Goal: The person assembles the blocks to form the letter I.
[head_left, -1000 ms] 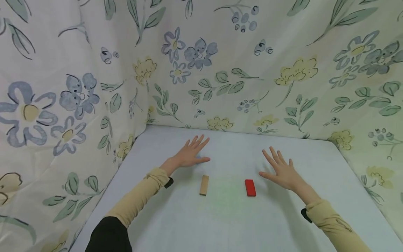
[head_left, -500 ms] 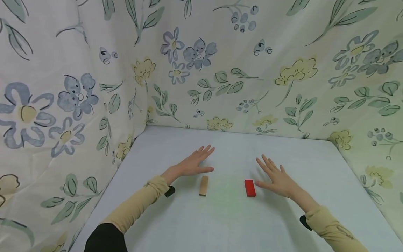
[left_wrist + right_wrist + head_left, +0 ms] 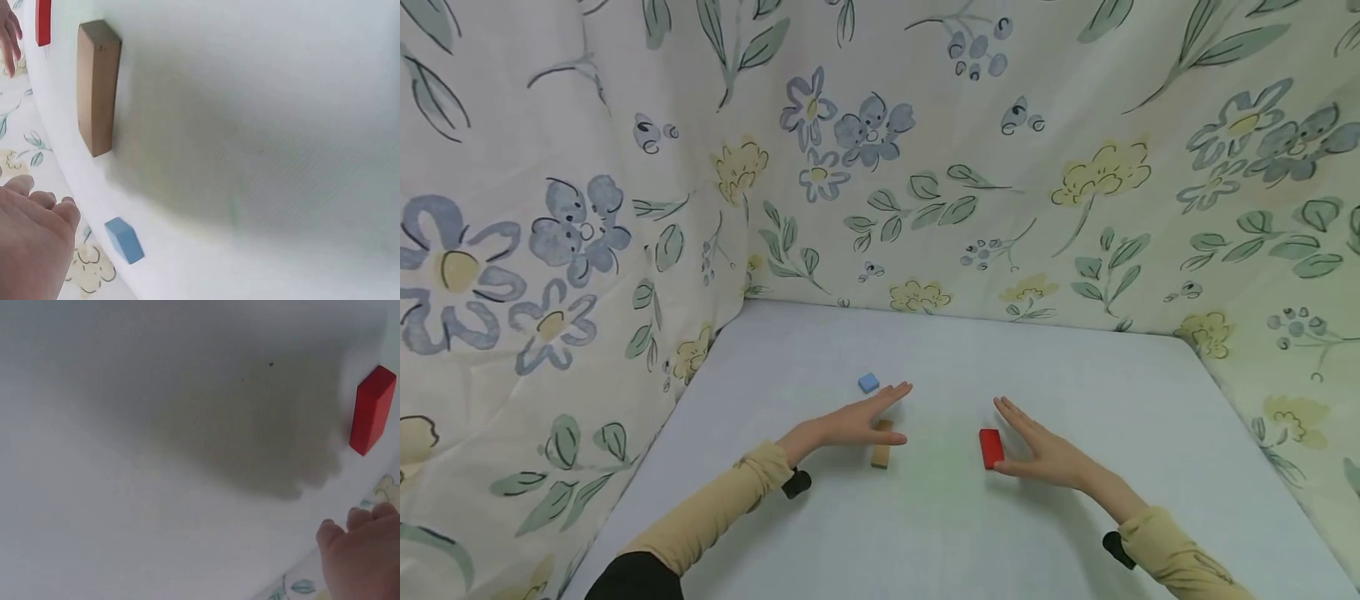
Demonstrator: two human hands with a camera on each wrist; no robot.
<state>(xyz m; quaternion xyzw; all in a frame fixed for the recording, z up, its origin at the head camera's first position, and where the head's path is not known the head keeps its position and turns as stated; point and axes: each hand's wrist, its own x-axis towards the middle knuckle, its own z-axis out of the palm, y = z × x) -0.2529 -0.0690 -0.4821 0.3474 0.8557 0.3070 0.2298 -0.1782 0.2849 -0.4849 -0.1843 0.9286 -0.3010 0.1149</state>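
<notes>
My left hand, fingers extended, hovers over a plain wooden block and hides its middle in the head view. In the left wrist view the whole wooden block lies on the table, apart from the hand. A small blue block lies just beyond the left fingers. My right hand has its fingers stretched out beside a red block. The right thumb overlaps the near corner of the red block in the head view, while the right wrist view shows a gap between the red block and the fingers. Neither hand holds anything.
The blocks lie on a white-covered table. A floral curtain rises along its back, left and right edges. Dark bands with small cameras sit on the wrists.
Both hands have come down and nearer the body, the left over the wooden block, the right beside the red one. The blue block, mostly hidden before by the left hand, now shows. The blocks have stayed put.
</notes>
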